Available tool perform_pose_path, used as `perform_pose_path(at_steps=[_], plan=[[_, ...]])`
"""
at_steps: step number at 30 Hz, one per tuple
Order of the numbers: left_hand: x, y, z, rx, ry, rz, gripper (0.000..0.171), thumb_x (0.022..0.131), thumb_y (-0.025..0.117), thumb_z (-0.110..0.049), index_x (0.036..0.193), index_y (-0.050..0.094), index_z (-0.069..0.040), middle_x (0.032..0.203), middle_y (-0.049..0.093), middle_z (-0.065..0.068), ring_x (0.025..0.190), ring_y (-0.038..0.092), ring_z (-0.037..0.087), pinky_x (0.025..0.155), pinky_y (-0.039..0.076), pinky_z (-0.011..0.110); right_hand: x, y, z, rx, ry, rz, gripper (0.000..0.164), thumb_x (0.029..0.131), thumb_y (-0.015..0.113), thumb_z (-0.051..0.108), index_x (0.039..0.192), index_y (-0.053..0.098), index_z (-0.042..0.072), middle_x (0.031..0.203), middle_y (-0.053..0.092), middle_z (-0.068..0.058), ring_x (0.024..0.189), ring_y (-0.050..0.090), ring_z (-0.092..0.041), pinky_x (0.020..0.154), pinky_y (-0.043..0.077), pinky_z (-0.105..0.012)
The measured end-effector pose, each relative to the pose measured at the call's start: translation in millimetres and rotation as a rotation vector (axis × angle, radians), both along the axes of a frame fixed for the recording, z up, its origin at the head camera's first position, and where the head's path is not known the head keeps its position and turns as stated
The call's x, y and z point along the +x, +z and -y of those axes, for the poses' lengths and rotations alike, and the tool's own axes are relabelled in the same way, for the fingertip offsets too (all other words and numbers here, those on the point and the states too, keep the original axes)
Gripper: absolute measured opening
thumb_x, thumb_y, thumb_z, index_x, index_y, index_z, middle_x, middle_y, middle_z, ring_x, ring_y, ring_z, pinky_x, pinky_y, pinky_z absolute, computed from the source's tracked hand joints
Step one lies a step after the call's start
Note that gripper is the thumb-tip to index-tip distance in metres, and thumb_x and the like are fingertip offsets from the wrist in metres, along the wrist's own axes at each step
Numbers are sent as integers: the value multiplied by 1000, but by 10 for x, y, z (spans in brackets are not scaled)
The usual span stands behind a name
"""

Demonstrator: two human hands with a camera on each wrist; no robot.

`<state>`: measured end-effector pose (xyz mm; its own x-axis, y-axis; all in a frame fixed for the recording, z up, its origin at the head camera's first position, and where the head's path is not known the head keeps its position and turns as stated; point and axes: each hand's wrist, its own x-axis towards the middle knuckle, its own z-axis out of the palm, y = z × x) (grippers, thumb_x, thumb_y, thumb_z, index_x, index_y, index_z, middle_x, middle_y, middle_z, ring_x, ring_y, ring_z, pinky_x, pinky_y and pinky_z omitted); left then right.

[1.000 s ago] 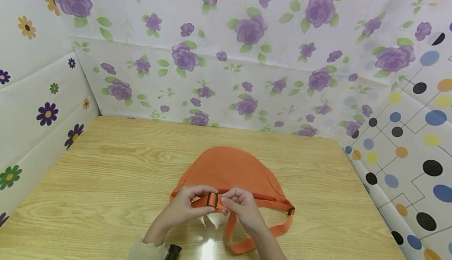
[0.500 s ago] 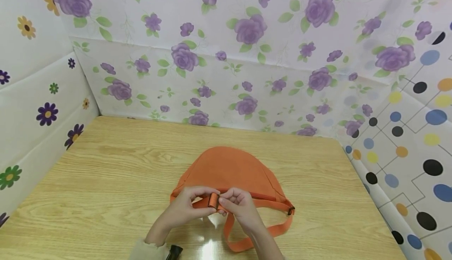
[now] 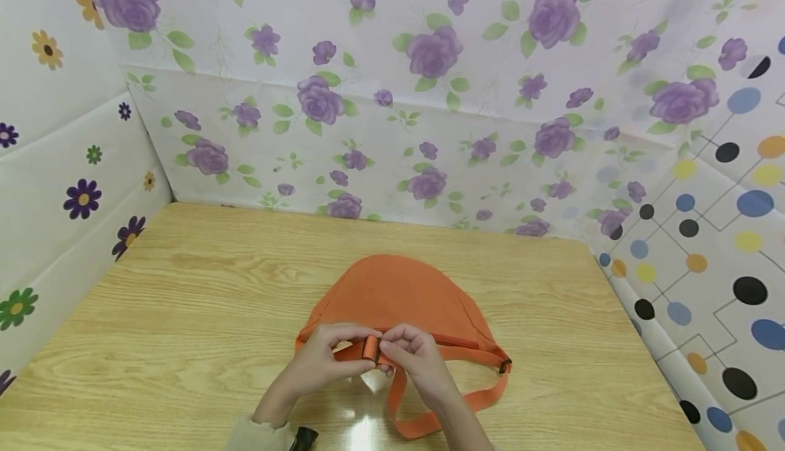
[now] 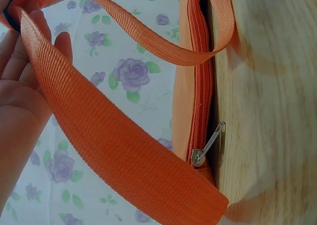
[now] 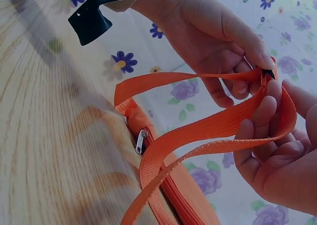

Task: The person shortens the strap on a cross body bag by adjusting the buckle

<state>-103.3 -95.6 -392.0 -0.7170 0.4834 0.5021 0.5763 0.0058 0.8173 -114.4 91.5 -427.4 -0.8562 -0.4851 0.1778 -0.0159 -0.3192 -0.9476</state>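
An orange sling bag [image 3: 392,291] lies flat on the table, its curved side away from me. Over its near edge, my left hand [image 3: 321,359] pinches a dark-framed strap slider [image 3: 371,347] between thumb and fingers. Right beside it, my right hand [image 3: 423,362] pinches the orange webbing strap [image 3: 417,429] where it leaves the slider. From there the strap hangs in a loop and runs to a dark ring [image 3: 505,366] at the bag's right corner. In the left wrist view, a metal zipper pull [image 4: 198,157] shows at the bag's zip. Fingers partly hide the slider in the right wrist view.
The bag rests on a light wood-grain table [image 3: 214,287]. Behind it stands a wall sheet [image 3: 380,144] with purple roses, and a dotted sheet [image 3: 724,253] borders the right side. A black piece [image 3: 303,439] sits by the left sleeve.
The slider has turned slightly in the left hand, and the right hand has edged a little left against it. The hanging strap loop has shifted slightly left. The bag stays put.
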Motion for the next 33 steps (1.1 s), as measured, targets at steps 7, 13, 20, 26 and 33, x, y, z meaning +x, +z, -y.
perform_pose_path(at_steps=[7,13,20,26,33], plan=[[0,-14,6,35,-11,-26,27,75,66,9,101,60,9,96,63,16,85,58,18,73,47,30,0,-1,-32,36,14,33,7,90,52,5,93,57,8,74,61,1,63,56,-8,56,46,-20],[1,3,23,57,-6,-21,27,75,65,10,101,60,11,95,63,19,86,58,16,72,48,31,2,-22,-72,73,7,36,6,90,52,7,93,57,8,72,61,2,63,56,-8,57,47,-21],[7,2,54,55,12,14,28,76,65,8,104,61,6,96,62,19,86,58,15,72,48,31,-1,-54,-130,97,-5,16,6,91,51,8,90,57,5,69,60,2,59,54,-8,56,46,-22],[6,-2,68,55,12,31,29,76,65,8,105,61,5,97,62,21,84,57,14,71,48,32,0,-55,-166,103,-6,12,8,92,50,7,90,58,6,68,59,2,58,53,-8,56,45,-22],[10,-1,71,58,8,33,28,76,65,8,104,61,5,96,62,19,81,57,13,70,48,33,12,-47,-184,88,-3,7,8,91,51,7,90,58,4,67,59,2,57,52,-8,55,45,-21]])
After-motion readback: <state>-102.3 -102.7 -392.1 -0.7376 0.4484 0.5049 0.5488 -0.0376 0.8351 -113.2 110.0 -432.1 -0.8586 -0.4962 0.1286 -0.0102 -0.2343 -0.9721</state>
